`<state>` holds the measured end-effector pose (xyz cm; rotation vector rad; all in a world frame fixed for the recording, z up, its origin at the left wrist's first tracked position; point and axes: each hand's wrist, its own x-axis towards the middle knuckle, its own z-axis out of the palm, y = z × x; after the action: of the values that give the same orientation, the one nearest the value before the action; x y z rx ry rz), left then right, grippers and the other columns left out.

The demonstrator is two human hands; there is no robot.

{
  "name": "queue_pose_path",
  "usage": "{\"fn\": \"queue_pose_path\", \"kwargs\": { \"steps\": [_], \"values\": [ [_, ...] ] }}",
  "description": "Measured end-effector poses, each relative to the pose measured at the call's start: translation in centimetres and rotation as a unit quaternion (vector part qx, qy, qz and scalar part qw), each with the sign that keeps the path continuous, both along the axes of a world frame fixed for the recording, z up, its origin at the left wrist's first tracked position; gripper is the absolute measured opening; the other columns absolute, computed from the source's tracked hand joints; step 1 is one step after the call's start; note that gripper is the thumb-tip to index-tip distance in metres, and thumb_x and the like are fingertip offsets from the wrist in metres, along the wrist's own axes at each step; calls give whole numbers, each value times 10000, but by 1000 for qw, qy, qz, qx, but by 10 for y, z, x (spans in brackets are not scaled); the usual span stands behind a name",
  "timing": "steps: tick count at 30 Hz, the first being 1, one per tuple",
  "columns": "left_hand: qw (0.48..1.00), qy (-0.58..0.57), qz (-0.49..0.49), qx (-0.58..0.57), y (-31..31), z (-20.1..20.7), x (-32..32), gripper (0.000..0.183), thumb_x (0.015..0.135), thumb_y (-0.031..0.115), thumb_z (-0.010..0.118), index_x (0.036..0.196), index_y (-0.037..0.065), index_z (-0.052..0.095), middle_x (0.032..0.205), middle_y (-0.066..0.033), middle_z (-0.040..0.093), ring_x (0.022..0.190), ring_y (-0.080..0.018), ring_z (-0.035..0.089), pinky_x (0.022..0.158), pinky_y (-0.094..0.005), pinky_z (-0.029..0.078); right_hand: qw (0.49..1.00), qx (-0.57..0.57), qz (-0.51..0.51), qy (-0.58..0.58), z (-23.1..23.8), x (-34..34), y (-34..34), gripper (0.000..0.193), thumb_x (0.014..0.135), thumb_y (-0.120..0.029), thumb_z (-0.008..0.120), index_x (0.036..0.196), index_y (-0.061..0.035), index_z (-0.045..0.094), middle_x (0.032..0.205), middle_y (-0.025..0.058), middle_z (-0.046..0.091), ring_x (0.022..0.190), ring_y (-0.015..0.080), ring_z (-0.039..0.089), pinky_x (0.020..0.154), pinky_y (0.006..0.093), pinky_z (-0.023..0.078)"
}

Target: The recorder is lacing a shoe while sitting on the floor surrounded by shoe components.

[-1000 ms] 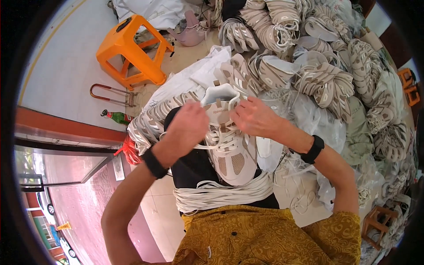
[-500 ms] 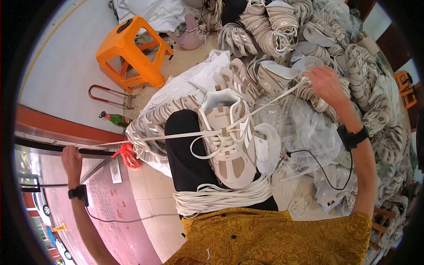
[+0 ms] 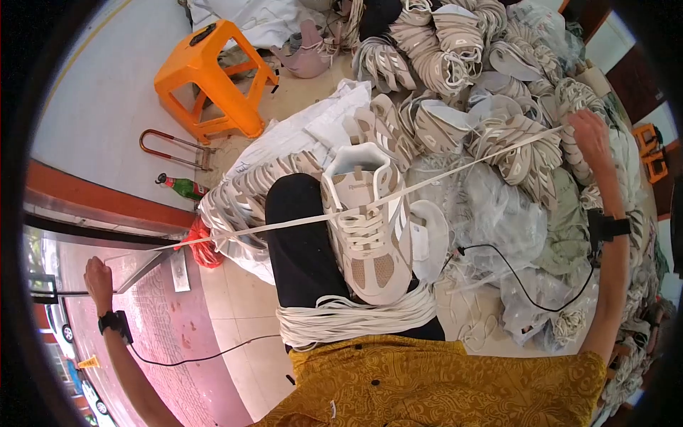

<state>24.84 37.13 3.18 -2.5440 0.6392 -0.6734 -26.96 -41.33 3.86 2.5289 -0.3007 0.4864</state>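
A beige and white sneaker [image 3: 373,267] rests on my lap, toe toward me, partly laced. One flat cream shoelace [image 3: 299,220] stretches tautly across it, from far left to far right. Out at the left, my left hand [image 3: 99,279] is closed round one end. My right hand [image 3: 589,135], raised at the right, is closed on the other end. A bundle of cream laces [image 3: 356,318] lies across my thighs, just below the sneaker's toe.
Stacked sneaker uppers [image 3: 434,43] pile up at the back and right, with clear plastic bags [image 3: 498,217] among them. An orange stool [image 3: 235,78] stands at the back left, near a green bottle [image 3: 186,188] and a red bag [image 3: 203,245]. Cables trail from both wrist straps.
Both my hands have moved outward, the right one farther, pulling the lace straight. The loose loop over the sneaker's front is gone.
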Motion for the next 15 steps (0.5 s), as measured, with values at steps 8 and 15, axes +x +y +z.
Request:
{"fn": "queue_pose_path", "kwargs": {
  "steps": [8,15],
  "values": [
    [997,-72,11,25,68,40,4,52,732,27,472,756,-16,455,752,-188,507,709,-370,514,612,-453,413,998,-41,-24,-39,9,-64,-52,144,654,46,455,782,6,508,769,156,503,763,357,494,646,415,397],
    [998,34,-16,-59,1,6,2,50,724,10,459,768,10,434,741,-190,483,711,-389,489,614,-464,378,993,-55,-100,-39,11,-140,-65,123,700,36,467,819,23,494,799,157,513,740,343,496,630,409,390]
  ]
}}
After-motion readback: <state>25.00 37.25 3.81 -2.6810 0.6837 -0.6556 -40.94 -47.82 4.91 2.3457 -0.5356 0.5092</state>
